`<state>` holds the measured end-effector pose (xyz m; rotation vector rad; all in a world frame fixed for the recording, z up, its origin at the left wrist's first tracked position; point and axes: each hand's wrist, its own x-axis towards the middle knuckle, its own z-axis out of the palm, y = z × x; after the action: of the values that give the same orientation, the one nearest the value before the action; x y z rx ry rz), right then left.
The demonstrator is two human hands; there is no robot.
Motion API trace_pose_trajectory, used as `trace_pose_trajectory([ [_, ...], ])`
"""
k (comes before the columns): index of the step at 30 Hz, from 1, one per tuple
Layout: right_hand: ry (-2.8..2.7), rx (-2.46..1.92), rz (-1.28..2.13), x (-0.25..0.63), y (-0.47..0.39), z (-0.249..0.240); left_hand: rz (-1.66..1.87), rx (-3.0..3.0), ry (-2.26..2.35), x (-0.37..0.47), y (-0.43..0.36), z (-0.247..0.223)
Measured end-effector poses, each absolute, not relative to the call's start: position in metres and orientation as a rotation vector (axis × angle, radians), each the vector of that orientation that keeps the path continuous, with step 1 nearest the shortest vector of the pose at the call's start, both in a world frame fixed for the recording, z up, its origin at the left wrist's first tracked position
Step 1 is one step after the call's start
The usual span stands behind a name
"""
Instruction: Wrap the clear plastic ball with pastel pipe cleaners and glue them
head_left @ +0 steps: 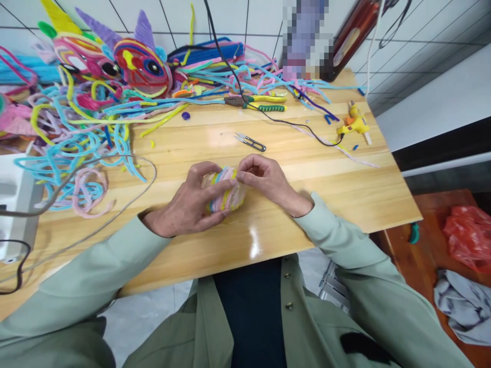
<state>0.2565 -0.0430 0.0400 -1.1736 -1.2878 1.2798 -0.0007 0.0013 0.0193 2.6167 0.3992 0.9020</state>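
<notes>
Several fingers of the left hand [182, 199] curl around a striped piece [229, 199] above the table [322, 179], while the right hand [266, 180] pinches at its edge, where too hard a pull could loosen a stripe.

On my feed I get glossy wood tabletop [322, 189], fuzzy matt striped piece [232, 197], metal-bladed snips [252, 142], shiny crinkled plastic bag [470, 237].

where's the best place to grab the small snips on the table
Probably the dark handles, pinched from above with the right hand, coming in from the right. The small snips lie flat, with the pointed blades toward the left and the handle end toward the right, slightly nearer you.
</notes>
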Motion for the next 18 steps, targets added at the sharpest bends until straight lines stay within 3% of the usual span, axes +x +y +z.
trace_pose_trajectory([
  [18, -1.454, -1.186, 1.219, 0.257, -0.043, 0.035, 0.907, 2.496, 0.589, 0.003, 0.016, 0.037],
])
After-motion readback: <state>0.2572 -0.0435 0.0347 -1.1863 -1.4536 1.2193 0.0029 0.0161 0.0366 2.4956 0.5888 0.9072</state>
